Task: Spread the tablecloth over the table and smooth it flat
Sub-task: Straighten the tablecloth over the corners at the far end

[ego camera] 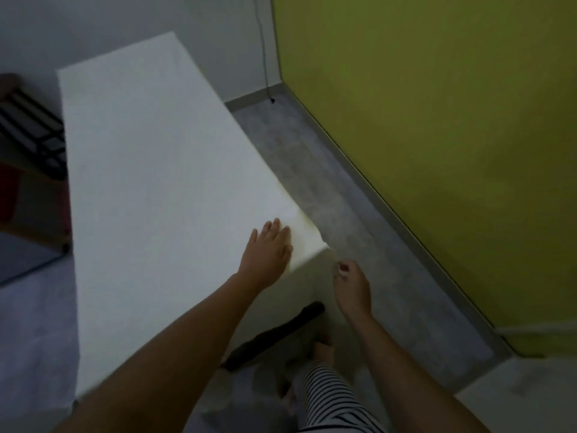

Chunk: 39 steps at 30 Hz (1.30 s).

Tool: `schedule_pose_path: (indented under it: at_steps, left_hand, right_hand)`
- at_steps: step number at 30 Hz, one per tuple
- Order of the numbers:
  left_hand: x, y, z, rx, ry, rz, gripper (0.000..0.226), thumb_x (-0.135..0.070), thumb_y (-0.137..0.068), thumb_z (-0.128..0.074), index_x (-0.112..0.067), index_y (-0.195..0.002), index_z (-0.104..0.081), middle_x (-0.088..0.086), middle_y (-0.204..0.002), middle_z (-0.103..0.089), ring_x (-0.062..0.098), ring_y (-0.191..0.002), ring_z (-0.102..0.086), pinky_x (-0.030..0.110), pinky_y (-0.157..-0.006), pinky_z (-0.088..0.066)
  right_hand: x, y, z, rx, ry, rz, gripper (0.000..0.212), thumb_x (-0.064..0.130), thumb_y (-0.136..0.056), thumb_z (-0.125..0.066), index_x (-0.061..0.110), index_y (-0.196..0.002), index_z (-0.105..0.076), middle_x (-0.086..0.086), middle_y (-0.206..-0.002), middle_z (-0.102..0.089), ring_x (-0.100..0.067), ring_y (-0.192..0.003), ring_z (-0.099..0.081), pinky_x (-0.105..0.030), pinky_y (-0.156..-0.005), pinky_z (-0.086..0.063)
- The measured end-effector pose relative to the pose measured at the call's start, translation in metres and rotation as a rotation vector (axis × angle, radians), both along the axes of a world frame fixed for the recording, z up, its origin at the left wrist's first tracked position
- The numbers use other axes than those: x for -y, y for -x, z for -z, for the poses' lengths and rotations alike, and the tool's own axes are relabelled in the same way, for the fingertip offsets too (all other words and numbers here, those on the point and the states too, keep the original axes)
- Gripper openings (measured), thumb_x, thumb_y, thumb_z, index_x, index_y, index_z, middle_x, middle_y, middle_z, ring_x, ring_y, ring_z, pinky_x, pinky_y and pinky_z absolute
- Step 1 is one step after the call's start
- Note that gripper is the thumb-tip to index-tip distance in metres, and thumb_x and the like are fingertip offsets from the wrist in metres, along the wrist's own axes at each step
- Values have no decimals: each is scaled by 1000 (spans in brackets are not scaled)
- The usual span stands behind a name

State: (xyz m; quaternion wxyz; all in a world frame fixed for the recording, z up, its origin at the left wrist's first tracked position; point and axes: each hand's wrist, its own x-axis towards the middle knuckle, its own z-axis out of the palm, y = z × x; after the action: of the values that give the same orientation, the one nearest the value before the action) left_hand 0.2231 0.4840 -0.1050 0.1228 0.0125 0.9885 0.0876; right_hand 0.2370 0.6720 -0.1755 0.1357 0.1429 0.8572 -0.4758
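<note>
A white tablecloth [150, 170] covers the long table from the far wall to the near edge and hangs down its sides. My left hand [265, 251] lies flat, fingers together, on the cloth at the near right corner of the table top. My right hand [351, 285] is lower, beside that corner, with thumb and fingers pinched at the hanging edge of the cloth; the cloth there is thin and blurred. A small fold shows at the corner.
A yellow-green wall [437, 135] runs along the right with a strip of grey floor [327, 198] between it and the table. A black slatted rack [34, 132] stands at the left. A black table leg [274, 335] and my foot [321, 348] are below.
</note>
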Motion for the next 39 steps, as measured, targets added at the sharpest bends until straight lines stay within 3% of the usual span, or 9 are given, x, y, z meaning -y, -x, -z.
schedule_pose_path:
  at_steps: [7, 9, 11, 16, 20, 22, 26, 32, 39]
  left_hand:
    - [-30, 7, 12, -46, -126, -36, 46, -17, -103, -26, -15, -149, -27, 6, -160, -16, 22, -148, -12, 41, -120, -11]
    - [-26, 9, 16, -70, -143, -46, 45, -22, -103, -26, -17, -148, -30, 4, -159, -19, 20, -147, -14, 40, -120, -13]
    - [-23, 9, 20, -86, -150, -43, 45, -25, -103, -26, -18, -148, -32, 3, -159, -21, 19, -147, -16, 38, -120, -13]
    - [-27, 6, 19, -114, -168, -62, 44, -23, -103, -28, -18, -147, -33, 4, -158, -22, 19, -147, -15, 36, -119, -10]
    - [-29, 1, 21, -141, -196, -95, 43, -21, -103, -29, -19, -145, -36, 3, -158, -24, 19, -147, -17, 38, -120, -10]
    - [-29, -1, 21, -136, -207, -104, 43, -22, -103, -28, -19, -145, -35, 3, -158, -23, 19, -147, -16, 39, -121, -10]
    - [-30, 0, 20, -117, -232, -84, 48, -36, -104, -22, -21, -149, -27, 1, -160, -16, 17, -148, -9, 38, -120, -5]
    - [-30, -5, 25, -75, -185, 7, 54, -42, -103, -15, -21, -152, -16, 1, -161, -6, 16, -148, 3, 38, -120, 3]
    - [-29, -7, 27, -104, -209, 19, 55, -44, -102, -11, -21, -152, -17, 1, -161, -7, 18, -149, 0, 41, -120, 2]
  right_hand:
    - [14, 8, 19, 0, 11, 13, 40, 35, -90, -53, 24, -129, -49, -3, -125, -55, -25, -109, -57, -42, -88, -51]
    - [14, 13, 20, -69, -81, 4, 25, 35, -86, -56, 22, -108, -60, -3, -108, -57, -25, -95, -58, -42, -81, -50]
    - [11, 14, 20, -148, -168, 0, 15, 33, -82, -60, 18, -82, -56, -1, -93, -56, -21, -82, -55, -36, -73, -46]
    - [5, 0, 18, -234, -268, -67, 33, 23, -79, -66, 21, -64, -36, 2, -71, -45, -20, -69, -46, -30, -64, -32]
    - [-1, -2, 7, -213, -203, -96, 8, 21, -85, -59, 18, -85, -52, 2, -81, -56, -17, -72, -54, -33, -65, -44]
    - [-4, -2, 3, -289, -289, -134, 6, 21, -86, -58, 17, -82, -55, 1, -78, -56, -19, -72, -54, -39, -71, -47]
    - [-6, -10, 4, -463, -487, -86, 10, 24, -83, -65, 19, -76, -61, 2, -77, -58, -19, -74, -53, -34, -71, -38]
    - [2, -33, 41, -295, -599, -20, 18, 29, -84, -65, 20, -69, -60, 2, -67, -64, -25, -74, -58, -35, -75, -28]
    - [20, -49, 26, -468, -640, 233, 6, 21, -82, -65, 22, -76, -67, 8, -71, -65, -19, -78, -57, -32, -79, -25]
